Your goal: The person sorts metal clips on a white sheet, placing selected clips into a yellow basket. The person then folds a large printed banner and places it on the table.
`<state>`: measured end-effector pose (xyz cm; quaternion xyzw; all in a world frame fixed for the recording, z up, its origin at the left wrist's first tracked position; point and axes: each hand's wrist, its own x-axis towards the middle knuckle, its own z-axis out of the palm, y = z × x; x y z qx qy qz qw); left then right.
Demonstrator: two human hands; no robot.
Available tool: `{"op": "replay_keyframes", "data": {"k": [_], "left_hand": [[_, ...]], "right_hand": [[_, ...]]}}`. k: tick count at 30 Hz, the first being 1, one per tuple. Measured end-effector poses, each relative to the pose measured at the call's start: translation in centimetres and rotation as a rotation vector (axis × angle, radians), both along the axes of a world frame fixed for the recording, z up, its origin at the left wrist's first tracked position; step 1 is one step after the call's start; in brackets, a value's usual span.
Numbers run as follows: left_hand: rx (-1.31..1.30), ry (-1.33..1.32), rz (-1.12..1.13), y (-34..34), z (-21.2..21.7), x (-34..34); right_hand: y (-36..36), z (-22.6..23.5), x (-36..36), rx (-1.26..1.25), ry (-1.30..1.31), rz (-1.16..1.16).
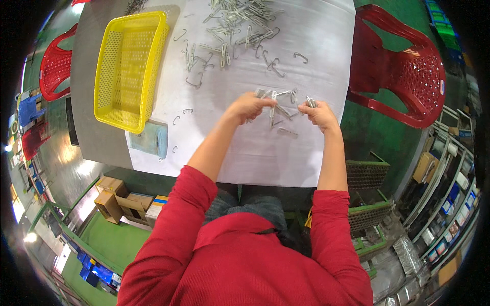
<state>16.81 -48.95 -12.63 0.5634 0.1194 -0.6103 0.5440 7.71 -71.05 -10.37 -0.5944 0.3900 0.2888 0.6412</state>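
Note:
Over the white sheet on the table, my left hand (247,108) is closed on several pale plastic clothespins. One held clothespin (283,111) sticks out toward my other hand, and metal hooks show among the bunch. A short gap to the right, my right hand (321,116) pinches a pale clothespin (310,102) between thumb and fingers. Just below the gap, another clothespin (287,132) lies on the sheet. Farther off is a heap of clothespins (250,15) mixed with bent metal hooks. A loose wire hook (300,57) lies beyond my right hand.
A yellow perforated plastic basket (162,35) stands at the table's left, with a clear bag holding something pale blue (149,140) near it. Small hooks (176,120) lie scattered on the sheet (255,158). Red plastic chairs (403,66) flank the table; cardboard boxes (133,206) sit lower left.

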Motion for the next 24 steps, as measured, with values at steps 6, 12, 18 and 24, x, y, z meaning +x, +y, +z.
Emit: {"op": "replay_keyframes", "data": {"k": [6, 12, 18, 24], "left_hand": [[-0.054, 0.051, 0.153, 4.6, 1.7, 1.6], [0.126, -0.122, 0.094, 6.3, 2.1, 0.8], [-0.081, -0.030, 0.470, 9.3, 5.2, 1.2], [0.056, -0.331, 0.826, 19.9, 9.4, 8.1]], "right_hand": [[1.5, 0.4, 0.7, 0.088, -0.008, -0.066], [3.2, 1.2, 1.0, 0.161, -0.009, -0.047], [9.2, 2.3, 3.2, 0.208, -0.034, -0.079], [26.0, 5.8, 13.2, 0.328, -0.212, 0.089]]}}
